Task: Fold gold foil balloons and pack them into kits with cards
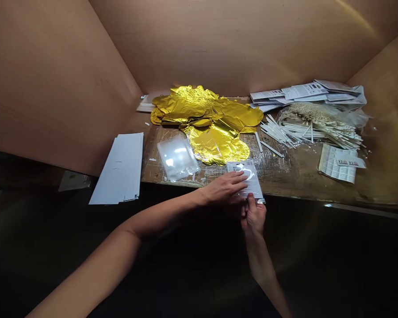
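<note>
At the table's front edge lies a clear plastic packet with a white printed card inside [254,182]; glare covers part of it. My left hand [223,187] rests across its left side with the fingers stretched out over the surface. Below, my right hand [254,217] pinches the packet's lower edge, thumb on top and the other fingers underneath. Just beyond the packet is a heap of shiny gold foil balloons [219,143], lying flat. To the left of my left hand sits a stack of clear plastic bags [177,159].
White card sheets [119,168] overhang the front edge at left. Loose white sticks [278,132] and a bag of more sticks [325,119] lie right, before printed cards [305,91]. A sticker sheet [334,165] is far right. Cardboard walls [219,44] enclose the table.
</note>
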Available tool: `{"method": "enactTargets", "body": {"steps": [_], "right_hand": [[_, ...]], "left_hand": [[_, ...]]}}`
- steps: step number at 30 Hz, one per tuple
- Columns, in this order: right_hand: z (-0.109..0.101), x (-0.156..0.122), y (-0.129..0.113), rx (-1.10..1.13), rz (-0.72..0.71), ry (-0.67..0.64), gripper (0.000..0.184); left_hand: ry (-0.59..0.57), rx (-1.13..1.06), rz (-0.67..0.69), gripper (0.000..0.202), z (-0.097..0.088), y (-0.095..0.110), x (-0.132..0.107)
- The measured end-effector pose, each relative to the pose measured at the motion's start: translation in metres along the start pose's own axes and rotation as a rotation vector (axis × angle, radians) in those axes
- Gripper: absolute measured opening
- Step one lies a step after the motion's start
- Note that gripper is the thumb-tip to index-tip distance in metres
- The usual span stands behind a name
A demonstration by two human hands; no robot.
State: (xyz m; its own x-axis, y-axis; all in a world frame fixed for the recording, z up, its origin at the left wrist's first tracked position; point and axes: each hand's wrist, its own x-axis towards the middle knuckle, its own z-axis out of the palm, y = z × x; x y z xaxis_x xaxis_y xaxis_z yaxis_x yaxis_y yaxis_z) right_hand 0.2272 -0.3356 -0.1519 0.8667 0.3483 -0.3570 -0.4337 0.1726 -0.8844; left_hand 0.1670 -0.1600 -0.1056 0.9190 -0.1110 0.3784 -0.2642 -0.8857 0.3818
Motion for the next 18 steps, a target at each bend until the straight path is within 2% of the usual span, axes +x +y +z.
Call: {"method": "enactTargets", "body": {"steps": [2, 5, 11, 15, 18], "right_hand": [[0.001, 0.005, 0.008, -0.045, 0.0, 0.004, 0.059], [-0.004, 0.008, 0.017, -0.108, -0.033, -0.022, 0.059], [-0.011, 0.014, 0.016, -0.196, -0.115, -0.037, 0.058], [-0.019, 0.015, 0.008, -0.343, -0.16, -0.011, 0.059], [-0.025, 0.013, -0.008, -0.572, -0.364, 0.09, 0.05]], "left_hand": [[-0.056, 0.085, 0.074, 0.039, 0.013, -0.006, 0.003], [-0.088, 0.178, 0.062, 0.041, 0.025, -0.013, 0.004], [-0.012, 0.228, 0.025, 0.032, 0.039, -0.016, 0.01], [-0.019, 0.159, 0.029, 0.027, 0.037, -0.024, 0.022], [-0.074, 0.038, 0.037, 0.027, 0.025, -0.042, 0.037]]}}
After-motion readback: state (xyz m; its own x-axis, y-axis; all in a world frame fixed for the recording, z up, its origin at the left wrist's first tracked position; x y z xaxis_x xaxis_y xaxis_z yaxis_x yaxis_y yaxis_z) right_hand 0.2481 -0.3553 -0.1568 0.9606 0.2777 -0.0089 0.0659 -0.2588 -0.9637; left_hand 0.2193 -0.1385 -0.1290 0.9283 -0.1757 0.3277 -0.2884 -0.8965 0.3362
